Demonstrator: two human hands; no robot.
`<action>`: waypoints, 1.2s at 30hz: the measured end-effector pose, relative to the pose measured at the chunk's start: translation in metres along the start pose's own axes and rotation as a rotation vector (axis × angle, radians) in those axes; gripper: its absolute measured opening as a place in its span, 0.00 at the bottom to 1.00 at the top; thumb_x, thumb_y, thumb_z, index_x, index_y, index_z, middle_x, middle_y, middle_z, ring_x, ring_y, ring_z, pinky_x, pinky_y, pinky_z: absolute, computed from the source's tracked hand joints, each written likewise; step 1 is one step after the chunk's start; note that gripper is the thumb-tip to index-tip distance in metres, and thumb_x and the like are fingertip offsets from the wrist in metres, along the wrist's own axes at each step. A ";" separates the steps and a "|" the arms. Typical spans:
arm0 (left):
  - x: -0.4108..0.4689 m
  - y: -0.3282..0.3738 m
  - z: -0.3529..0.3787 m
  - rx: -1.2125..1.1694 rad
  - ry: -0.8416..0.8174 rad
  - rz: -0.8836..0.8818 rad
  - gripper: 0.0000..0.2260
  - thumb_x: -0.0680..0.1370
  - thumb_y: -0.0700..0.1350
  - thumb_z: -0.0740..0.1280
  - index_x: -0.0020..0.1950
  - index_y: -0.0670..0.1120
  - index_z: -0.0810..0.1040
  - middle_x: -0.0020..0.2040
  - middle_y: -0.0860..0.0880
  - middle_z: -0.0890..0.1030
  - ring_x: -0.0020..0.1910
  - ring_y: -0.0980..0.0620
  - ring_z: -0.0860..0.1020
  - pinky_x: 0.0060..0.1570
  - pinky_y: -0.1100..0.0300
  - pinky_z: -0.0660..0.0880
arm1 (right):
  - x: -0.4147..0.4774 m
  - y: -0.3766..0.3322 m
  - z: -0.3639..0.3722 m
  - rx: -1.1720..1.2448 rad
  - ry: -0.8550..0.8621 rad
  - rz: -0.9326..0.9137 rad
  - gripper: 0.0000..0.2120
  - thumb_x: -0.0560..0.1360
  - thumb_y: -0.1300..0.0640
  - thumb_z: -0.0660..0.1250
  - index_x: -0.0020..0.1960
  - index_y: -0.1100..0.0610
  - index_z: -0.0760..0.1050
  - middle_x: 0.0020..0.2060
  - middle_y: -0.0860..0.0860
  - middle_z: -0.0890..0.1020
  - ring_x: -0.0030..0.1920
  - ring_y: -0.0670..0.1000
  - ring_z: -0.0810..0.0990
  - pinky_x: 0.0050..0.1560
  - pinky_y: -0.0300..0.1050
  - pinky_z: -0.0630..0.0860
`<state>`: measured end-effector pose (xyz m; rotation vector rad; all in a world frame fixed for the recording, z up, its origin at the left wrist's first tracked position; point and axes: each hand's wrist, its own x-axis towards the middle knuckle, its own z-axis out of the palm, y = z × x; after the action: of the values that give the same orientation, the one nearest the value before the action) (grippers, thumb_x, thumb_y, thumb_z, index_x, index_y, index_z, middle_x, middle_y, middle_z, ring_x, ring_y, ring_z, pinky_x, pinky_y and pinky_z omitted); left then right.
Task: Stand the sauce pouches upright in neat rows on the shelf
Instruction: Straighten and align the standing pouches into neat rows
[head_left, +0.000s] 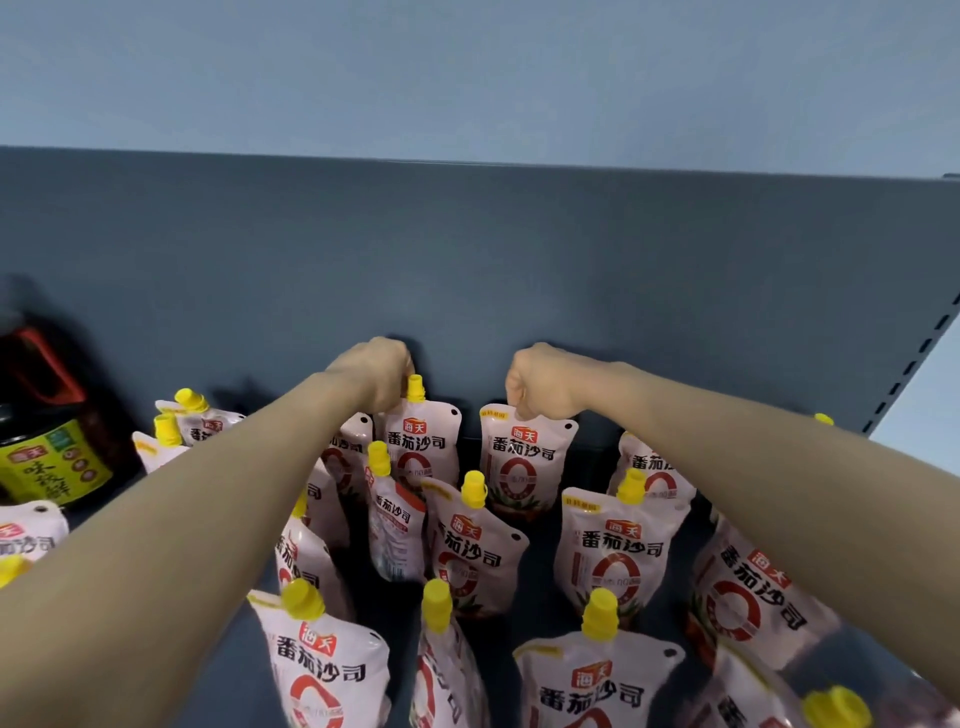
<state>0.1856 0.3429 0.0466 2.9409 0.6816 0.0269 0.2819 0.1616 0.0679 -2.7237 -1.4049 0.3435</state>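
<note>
**Figure.** Head view of a dark blue-grey shelf deck (543, 551) backed by a plain back panel (467, 249) of the same colour; a paler blue wall (467, 73) rises above the panel's top edge. A slotted upright (919, 358) closes the bay at the right edge.

Both bare forearms reach to the rear of the deck.
- The left hand (376, 371) is curled round the top of the left back pouch (421, 441), just beside its yellow cap (414, 388).
- The right hand (540, 382) is fisted over the top of the right back pouch (524, 457) (its cap is hidden under the fingers).

Both pouches stand upright against the back panel, near each other with a gap between them.

The other sauce pouches (615, 551), white and red with yellow caps, fill the deck in front. Most stand upright in loose rows; several at far left (200, 421) and one at the right (748, 597) lean.

A dark bottle (47, 415) with a yellow-green label stands at the far left, beside the leaning pouches.
</note>
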 end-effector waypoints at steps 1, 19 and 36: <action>0.000 -0.003 0.000 -0.006 0.002 -0.005 0.13 0.69 0.34 0.68 0.29 0.49 0.72 0.39 0.46 0.77 0.39 0.44 0.74 0.38 0.59 0.71 | 0.002 -0.003 0.001 -0.004 0.000 -0.002 0.08 0.74 0.63 0.70 0.53 0.61 0.81 0.52 0.56 0.83 0.46 0.53 0.79 0.47 0.41 0.74; 0.005 -0.018 0.002 -0.047 0.008 -0.004 0.09 0.69 0.33 0.65 0.34 0.46 0.76 0.39 0.46 0.77 0.39 0.43 0.74 0.37 0.58 0.71 | 0.009 -0.019 0.003 -0.051 -0.022 -0.028 0.12 0.75 0.61 0.70 0.57 0.61 0.79 0.54 0.56 0.81 0.45 0.54 0.78 0.43 0.40 0.72; 0.004 -0.028 0.000 -0.026 0.019 -0.037 0.07 0.68 0.32 0.67 0.37 0.44 0.78 0.40 0.44 0.77 0.39 0.42 0.75 0.39 0.55 0.74 | 0.004 -0.010 0.001 -0.126 -0.052 0.014 0.16 0.75 0.61 0.69 0.63 0.58 0.77 0.60 0.57 0.77 0.51 0.55 0.77 0.45 0.43 0.71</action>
<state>0.1767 0.3696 0.0429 2.9061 0.7329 0.0599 0.2763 0.1708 0.0672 -2.8461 -1.4691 0.3405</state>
